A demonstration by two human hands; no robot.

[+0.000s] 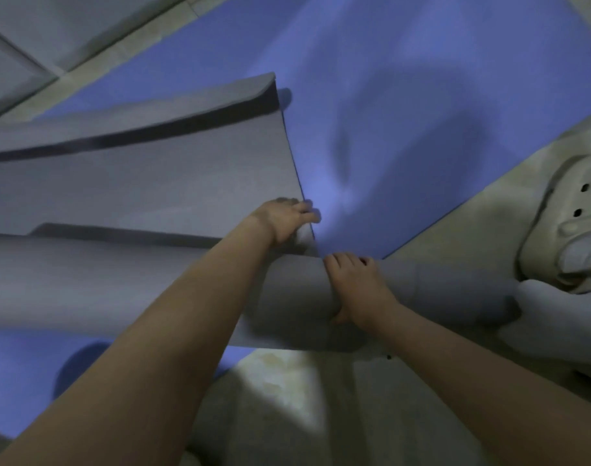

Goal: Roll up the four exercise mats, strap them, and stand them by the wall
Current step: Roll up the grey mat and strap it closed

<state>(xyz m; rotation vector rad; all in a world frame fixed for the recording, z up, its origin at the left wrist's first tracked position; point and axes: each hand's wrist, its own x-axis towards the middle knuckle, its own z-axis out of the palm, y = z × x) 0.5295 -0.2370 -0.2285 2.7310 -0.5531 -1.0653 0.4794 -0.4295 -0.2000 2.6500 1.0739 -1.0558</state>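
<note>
- The right hand, at centre frame, grips the top of the grey roll, with its fingers curved over the far side and its thumb down the near side. If this pressure eases, the roll will likely spring loose.
- The left hand, just above and to the left, curls its fingers over the edge of a grey flap. An uneven pull here could wind the roll skewed.
- The roll runs left to right beneath both hands, and the unrolled blue mat stretches from the fingertips toward the upper right.
- Whether the flap belongs to the same mat cannot be told.
- A pale shoe at the right edge lies near the roll's end and might snag it.
</note>
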